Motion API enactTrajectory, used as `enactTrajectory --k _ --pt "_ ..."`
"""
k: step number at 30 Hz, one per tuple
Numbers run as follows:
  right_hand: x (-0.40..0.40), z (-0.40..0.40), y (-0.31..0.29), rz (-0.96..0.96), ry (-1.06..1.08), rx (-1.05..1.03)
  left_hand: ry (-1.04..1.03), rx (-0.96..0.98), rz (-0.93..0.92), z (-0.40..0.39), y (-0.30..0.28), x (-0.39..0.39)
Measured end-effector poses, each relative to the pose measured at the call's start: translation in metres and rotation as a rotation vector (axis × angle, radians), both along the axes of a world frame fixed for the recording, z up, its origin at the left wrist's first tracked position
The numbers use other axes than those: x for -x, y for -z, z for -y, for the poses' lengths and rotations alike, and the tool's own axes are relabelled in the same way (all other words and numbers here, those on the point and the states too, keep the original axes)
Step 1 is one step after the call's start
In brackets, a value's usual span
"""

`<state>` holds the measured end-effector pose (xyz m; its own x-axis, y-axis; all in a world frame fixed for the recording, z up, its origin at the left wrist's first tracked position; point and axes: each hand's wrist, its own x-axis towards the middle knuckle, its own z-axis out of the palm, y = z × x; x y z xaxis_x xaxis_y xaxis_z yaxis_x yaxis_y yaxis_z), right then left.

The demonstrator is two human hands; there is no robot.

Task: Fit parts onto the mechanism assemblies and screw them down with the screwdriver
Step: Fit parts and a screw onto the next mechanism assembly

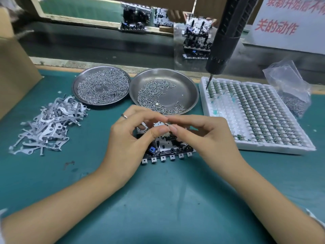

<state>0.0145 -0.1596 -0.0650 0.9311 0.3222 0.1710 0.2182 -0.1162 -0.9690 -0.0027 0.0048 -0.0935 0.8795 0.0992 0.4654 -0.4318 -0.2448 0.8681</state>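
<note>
Head view: we pinch a small part (166,123) between the fingertips of left hand (133,131) and right hand (198,132), directly above the mechanism assembly (165,148). We judge fitting is under way; next, seating it and fetching the screwdriver (226,32), hanging beyond the assembly. Screw dishes (190,88) lie just behind it; open mat lies nearer us.

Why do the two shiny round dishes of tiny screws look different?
The left round steel dish is nearly covered with small screws, with one bare patch in the middle; the right round steel dish shows much bare metal, and its screws lie mostly in a band on its left and front. The right dish also looks deeper and overlaps the left dish's rim. Both sit on the green mat.
</note>
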Motion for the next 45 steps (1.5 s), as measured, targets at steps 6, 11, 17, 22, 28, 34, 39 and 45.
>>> enactTrajectory --k 6,11,17,22,28,34,39,45 --pt "0.002 0.000 0.001 0.116 0.025 0.058 -0.003 -0.009 -0.007 -0.001 -0.001 0.001" --pt "0.000 0.004 0.004 0.259 0.013 0.164 0.008 -0.181 -0.004 -0.006 -0.006 0.003" --pt "-0.003 0.008 0.014 0.418 -0.078 0.347 0.027 -0.172 -0.002 -0.016 -0.015 0.006" --pt "-0.003 0.007 0.022 0.629 -0.092 0.459 -0.015 -0.118 -0.106 -0.018 -0.006 0.012" --pt "-0.005 0.007 0.024 0.735 -0.095 0.506 -0.005 -0.184 -0.073 -0.017 -0.005 0.014" --pt "-0.005 0.007 0.024 0.747 -0.146 0.535 0.002 -0.321 -0.045 -0.015 -0.005 0.017" --pt "-0.005 0.012 0.020 0.508 -0.194 0.470 0.092 -0.570 -0.018 -0.014 -0.001 0.020" --pt "-0.006 0.010 0.016 0.397 -0.202 0.420 0.050 -0.649 -0.012 -0.012 0.000 0.020"
